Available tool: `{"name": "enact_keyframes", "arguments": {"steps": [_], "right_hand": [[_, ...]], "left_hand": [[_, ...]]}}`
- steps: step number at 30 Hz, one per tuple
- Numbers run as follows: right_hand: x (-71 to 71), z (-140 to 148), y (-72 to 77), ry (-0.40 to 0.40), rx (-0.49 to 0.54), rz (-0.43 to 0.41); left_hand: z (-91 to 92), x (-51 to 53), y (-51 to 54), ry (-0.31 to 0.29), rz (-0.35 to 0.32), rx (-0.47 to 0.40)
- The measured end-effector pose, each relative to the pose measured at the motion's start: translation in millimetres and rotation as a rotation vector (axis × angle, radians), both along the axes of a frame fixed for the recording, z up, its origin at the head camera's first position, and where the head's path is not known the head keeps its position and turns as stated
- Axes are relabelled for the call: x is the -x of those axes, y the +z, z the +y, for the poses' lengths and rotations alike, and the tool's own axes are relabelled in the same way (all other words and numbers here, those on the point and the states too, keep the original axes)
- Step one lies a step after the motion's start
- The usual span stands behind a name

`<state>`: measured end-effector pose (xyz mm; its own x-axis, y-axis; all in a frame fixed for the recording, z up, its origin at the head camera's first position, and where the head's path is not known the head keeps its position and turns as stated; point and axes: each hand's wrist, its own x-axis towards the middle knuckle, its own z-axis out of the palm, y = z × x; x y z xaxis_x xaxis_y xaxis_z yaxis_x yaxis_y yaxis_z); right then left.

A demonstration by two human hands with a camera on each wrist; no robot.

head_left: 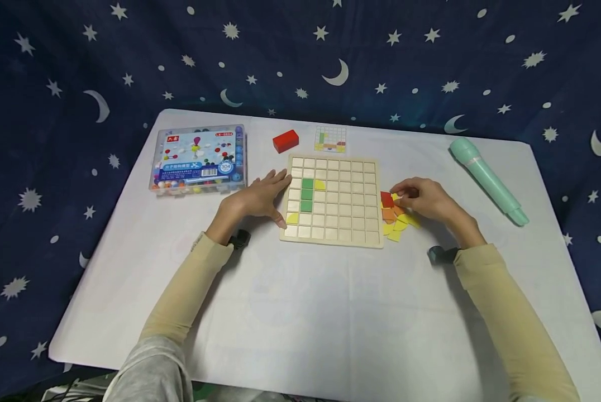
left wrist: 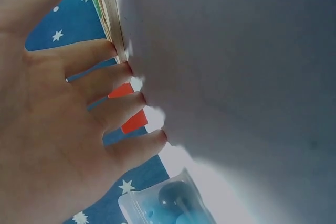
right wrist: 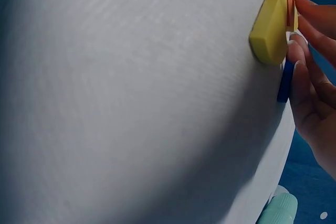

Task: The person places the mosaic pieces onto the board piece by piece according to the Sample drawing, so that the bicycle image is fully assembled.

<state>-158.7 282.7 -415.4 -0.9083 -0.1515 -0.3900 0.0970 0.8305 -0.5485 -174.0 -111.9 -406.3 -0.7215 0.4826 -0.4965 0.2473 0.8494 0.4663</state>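
While left hand [head_left: 257, 196] touches board [head_left: 346, 219], fingers [left wrist: 123, 109] spread — right hand [head_left: 426, 199] curved at tiles [head_left: 389, 215], whether its fingers pinch one unclear

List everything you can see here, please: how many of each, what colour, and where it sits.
grid board: one, pale wood, mid-table
green pieces: three, green, in one column on the board
yellow pieces: two, yellow, on the board
loose pieces: several, overlapping; red, orange, yellow; right of the board
blue piece: one, blue, near the loose pieces
pattern card: one, white with coloured shapes, beyond the board
block: one, red, left of the card
case: one, clear with blue label, far left
microphone-shaped object: one, mint green, right side
tabletop: one, white, under these
backdrop: dark blue with white stars and moons, behind
left hand: one, bare, at the board's left edge
right hand: one, bare, at the loose pieces
sleeves: two, beige, forearms
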Motion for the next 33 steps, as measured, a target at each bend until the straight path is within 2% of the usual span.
{"name": "enact_keyframes", "arguments": {"steps": [14,26,33], "right_hand": [[-3.3,9,-4.2,0.013,0.010,0.026],[-11.4,7,-7.2,-0.030,0.030,0.026],[-10.8,9,-2.2,-0.036,0.027,0.060]], "left_hand": [[2.1,-0.2,1.8,0.000,0.000,-0.013],[1.0,1.1,-1.6,-0.004,-0.004,-0.002],[0.3,0.9,-0.2,-0.008,0.000,-0.014]]}}
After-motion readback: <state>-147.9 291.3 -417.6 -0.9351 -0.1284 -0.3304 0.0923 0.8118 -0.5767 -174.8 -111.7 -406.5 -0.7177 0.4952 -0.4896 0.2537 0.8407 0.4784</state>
